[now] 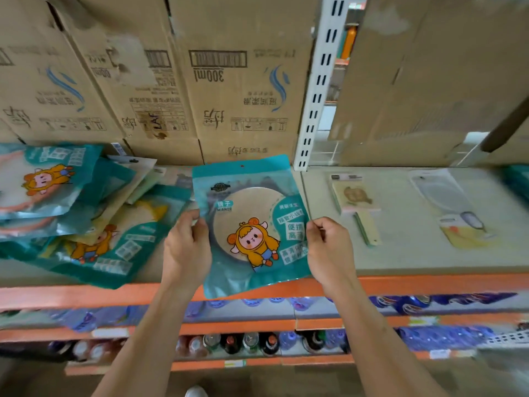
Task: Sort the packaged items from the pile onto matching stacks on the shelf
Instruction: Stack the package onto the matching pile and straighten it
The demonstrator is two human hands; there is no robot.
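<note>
I hold a teal mirror package (249, 224) upright in front of the shelf, printed with a cartoon figure in an orange hood and a round mirror inside. My left hand (187, 247) grips its left edge and my right hand (329, 247) pinches its right edge. A loose pile of similar teal packages (71, 213) lies on the shelf (400, 262) to the left. On the right half of the shelf lie a packaged comb (359, 207) and a packaged hand mirror (458, 210), side by side and apart.
Brown cardboard boxes (229, 81) stand stacked along the back of the shelf, with a white slotted upright (317, 90) between bays. Another teal package (518, 179) shows at the far right edge. Below the orange shelf lip (86, 295) are rows of bottles (257, 342).
</note>
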